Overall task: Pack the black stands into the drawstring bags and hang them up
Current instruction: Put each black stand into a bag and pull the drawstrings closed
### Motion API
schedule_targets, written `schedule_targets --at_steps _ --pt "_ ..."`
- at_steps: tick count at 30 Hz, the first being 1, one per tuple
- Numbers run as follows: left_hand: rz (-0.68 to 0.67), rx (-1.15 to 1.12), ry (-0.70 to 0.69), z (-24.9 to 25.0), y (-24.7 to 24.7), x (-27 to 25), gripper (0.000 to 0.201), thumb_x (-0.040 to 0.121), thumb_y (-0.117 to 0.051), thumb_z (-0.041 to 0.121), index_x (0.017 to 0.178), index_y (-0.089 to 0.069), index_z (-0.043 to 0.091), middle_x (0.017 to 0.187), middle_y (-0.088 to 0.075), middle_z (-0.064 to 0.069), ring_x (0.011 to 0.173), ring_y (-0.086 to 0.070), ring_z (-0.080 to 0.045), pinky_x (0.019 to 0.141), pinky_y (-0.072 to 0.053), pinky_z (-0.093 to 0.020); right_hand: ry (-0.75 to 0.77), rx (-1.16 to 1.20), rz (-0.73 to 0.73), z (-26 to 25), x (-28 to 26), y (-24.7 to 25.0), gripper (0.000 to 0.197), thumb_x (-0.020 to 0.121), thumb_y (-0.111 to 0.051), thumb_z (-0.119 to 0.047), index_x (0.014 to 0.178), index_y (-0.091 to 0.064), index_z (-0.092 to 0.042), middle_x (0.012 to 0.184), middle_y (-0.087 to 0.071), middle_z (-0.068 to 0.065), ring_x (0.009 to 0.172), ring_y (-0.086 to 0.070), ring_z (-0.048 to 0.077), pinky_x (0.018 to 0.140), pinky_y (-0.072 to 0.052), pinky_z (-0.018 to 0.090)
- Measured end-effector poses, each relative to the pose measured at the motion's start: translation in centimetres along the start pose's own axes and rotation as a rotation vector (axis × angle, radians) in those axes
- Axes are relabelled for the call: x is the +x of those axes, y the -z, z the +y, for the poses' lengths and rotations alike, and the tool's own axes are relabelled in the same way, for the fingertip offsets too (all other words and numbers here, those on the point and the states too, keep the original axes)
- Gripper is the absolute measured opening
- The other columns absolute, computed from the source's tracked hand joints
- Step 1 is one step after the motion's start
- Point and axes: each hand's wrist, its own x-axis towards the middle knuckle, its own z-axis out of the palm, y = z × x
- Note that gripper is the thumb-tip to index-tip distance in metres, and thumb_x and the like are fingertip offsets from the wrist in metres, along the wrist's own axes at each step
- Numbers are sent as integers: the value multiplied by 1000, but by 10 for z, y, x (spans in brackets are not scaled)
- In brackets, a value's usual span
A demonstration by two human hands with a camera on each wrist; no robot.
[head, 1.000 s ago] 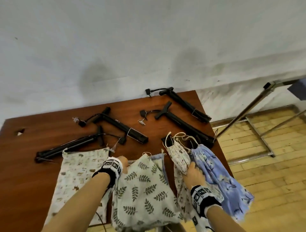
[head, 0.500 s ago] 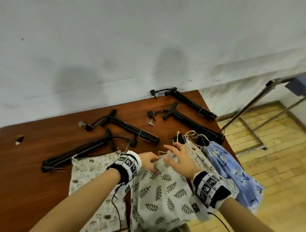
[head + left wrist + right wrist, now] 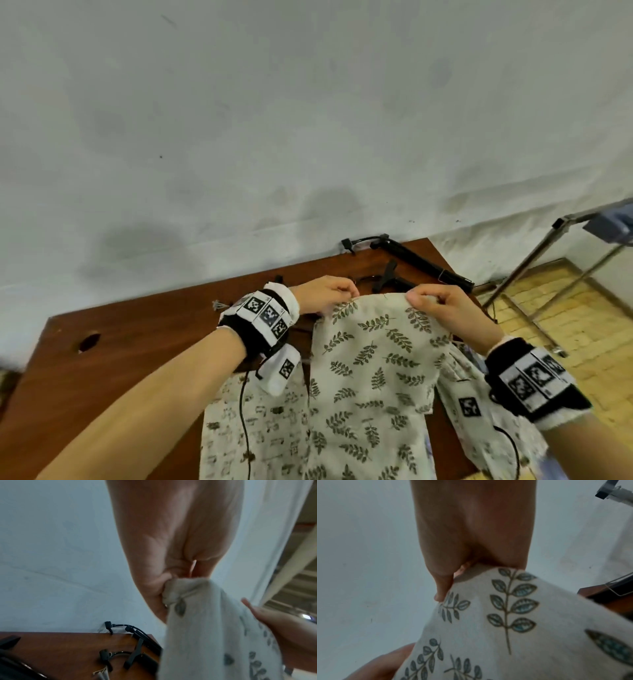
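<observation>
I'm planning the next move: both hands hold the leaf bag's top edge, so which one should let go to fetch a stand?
Probably the right hand. The visible stands lie just beyond it at the table's far right, while the left hand can keep gripping the leaf bag.

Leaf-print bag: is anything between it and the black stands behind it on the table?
Nothing visible. Both the left hand and right hand pinch the leaf-print bag by its top edge, held up above the table. The nearest black stand lies just behind it, though the bag hides part of that stretch.
</observation>
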Motion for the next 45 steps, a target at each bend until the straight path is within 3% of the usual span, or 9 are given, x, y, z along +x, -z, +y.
schedule_targets --at_steps 4,7,13,17,24,28,34,41,45 --pt "-46 -177 77 -25 19 -19 35 88 -36 -8 82 -55 21 82 -52 -2 74 -45 -21 59 -42 -26 0 -17 46 -5 3 -14 13 82 -70 -22 84 -78 -12 93 -71 0 89 -67 10 81 -52 22" --pt "-26 128 26 -38 34 -28 30 87 -40 -5 79 -60 17 74 -54 5 68 -46 -14 59 -40 -21 -33 -155 -3 3 8 -23 46 84 -66 -34 49 -51 -9 67 -54 -4 76 -59 16 77 -45 22" --pt "87 470 126 -62 45 -19 26 89 -52 7 94 -76 16 101 -71 1 86 -64 -20 78 -54 -31 -174 -661 -54 18 28 -43 59 96 -54 -33 47 -27 -16 41 -22 -6 35 -20 10 47 -26 24" --pt "79 565 224 -74 41 -4 16 87 -60 10 82 -74 4 81 -70 -8 77 -67 -25 72 -57 -33 -215 -1062 -209 19 48 -69 51 83 -61 -37 44 -34 -19 42 -33 -4 42 -35 12 53 -38 27" --pt "5 502 437 -140 26 -4 39 86 -57 4 121 -63 18 128 -56 -5 100 -64 -25 84 -53 -31 -422 -1088 -427 60 74 -101 38 83 -58 -41 53 -50 -20 65 -54 -3 71 -54 20 78 -48 35" --pt "-102 438 427 -161 22 -4 52 89 -48 -5 136 -53 18 132 -54 -11 80 -65 -25 64 -48 -23 -418 -702 -546 84 101 -114 17 75 -75 -35 84 -75 -20 93 -60 -13 93 -55 7 85 -43 25" --pt "51 311 379 -180 36 -7 30 87 -52 7 99 -74 23 111 -68 -2 82 -65 -19 75 -56 -31 -460 -975 -220 122 170 -126 63 84 -61 -22 141 -34 -22 136 -46 9 124 -47 31 100 -42 42" --pt "-20 258 381 -192 41 -16 30 86 -55 2 105 -71 20 125 -56 0 101 -61 -25 84 -54 -39 -542 -1009 -309 167 187 -151 70 80 -67 -29 141 -32 -20 131 -51 10 122 -49 31 99 -44 44" --pt "116 172 387 -197 57 -18 32 84 -52 -2 91 -69 24 108 -65 -7 83 -64 -29 70 -54 -39 -531 -820 -228 170 194 -136 72 76 -68 -26 142 -40 -22 133 -56 11 118 -56 29 96 -48 38"
